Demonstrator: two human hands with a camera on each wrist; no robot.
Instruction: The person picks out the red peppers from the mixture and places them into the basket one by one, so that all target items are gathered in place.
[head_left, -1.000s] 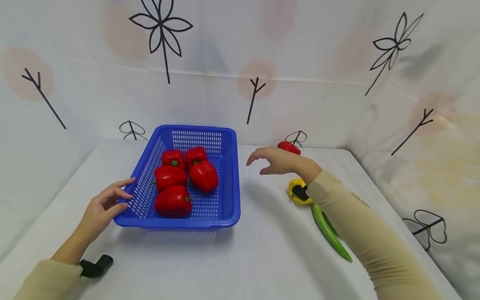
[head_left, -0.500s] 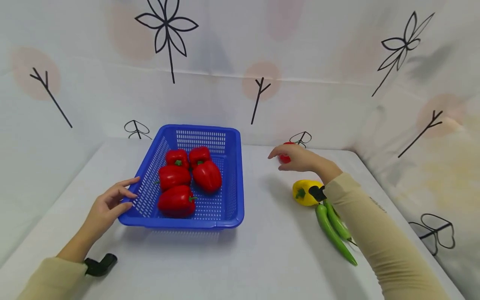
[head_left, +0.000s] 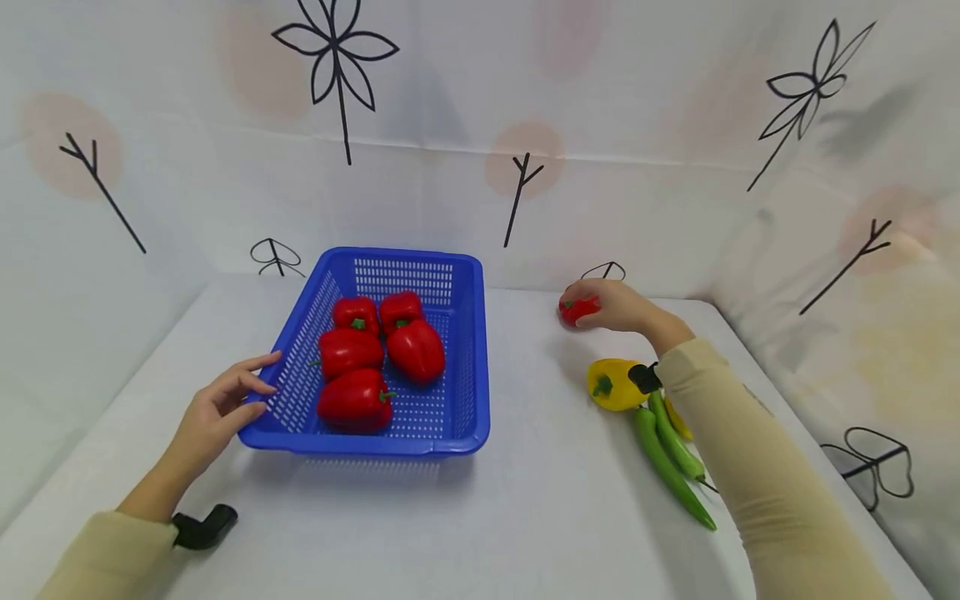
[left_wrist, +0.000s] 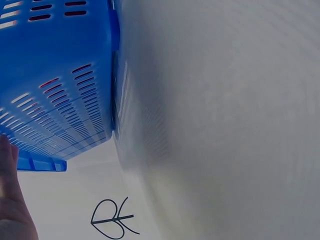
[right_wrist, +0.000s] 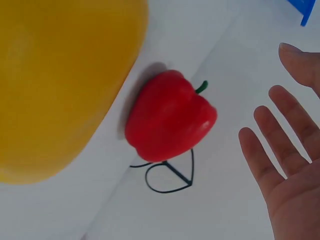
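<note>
My left hand [head_left: 213, 412] rests its fingertips on the left rim of a blue plastic basket [head_left: 480, 367]; the left wrist view shows part of the hand [left_wrist: 12, 205] beside the basket's slotted wall [left_wrist: 70, 110]. Several red bell peppers [head_left: 352, 396] lie inside. At the back right my right hand [head_left: 618, 304] reaches over another red bell pepper [head_left: 577, 312], partly covering it in the head view. In the right wrist view the hand [right_wrist: 292, 160] has its fingers extended, with a gap to the red bell pepper [right_wrist: 170, 117], whose green stem points toward the hand.
Below the right forearm lie a yellow bell pepper [head_left: 611, 385] and two long green peppers [head_left: 671, 471], with another yellow thing [head_left: 678, 419] partly behind the sleeve. The table wears a white cloth [head_left: 540, 500]; a patterned white sheet [head_left: 442, 108] hangs behind.
My right hand has moved right, away from the basket, to the red bell pepper at the back. The left hand stays at the basket's rim.
</note>
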